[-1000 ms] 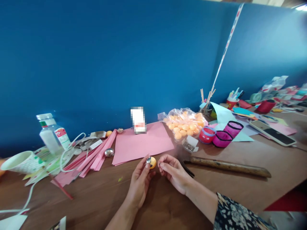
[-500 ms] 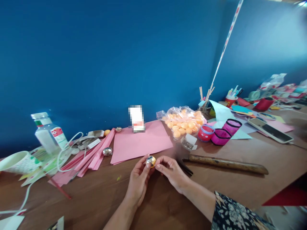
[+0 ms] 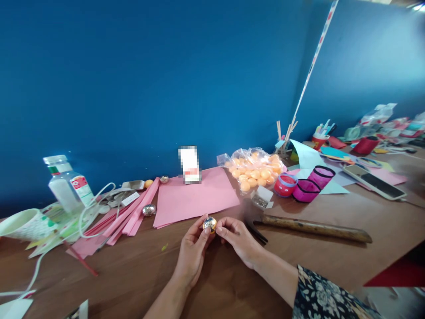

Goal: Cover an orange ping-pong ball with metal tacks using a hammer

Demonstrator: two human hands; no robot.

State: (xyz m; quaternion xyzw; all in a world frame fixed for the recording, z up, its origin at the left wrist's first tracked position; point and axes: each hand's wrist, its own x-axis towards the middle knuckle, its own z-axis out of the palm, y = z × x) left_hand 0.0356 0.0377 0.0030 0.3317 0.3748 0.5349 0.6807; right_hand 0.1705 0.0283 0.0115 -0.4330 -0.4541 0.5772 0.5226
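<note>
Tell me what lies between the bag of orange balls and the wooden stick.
A small open white box with metallic bits lies there, close to the bag of orange balls, with bare table before the wooden stick. The head view shows it.

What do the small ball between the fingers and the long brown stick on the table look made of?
The small ball, pinched between left hand and right hand: orange, probably plastic, mostly under a shiny silver foil-like covering that glints. The long stick: likely wood or bamboo, matt, mottled brown, uneven surface; blur leaves it open.
</note>
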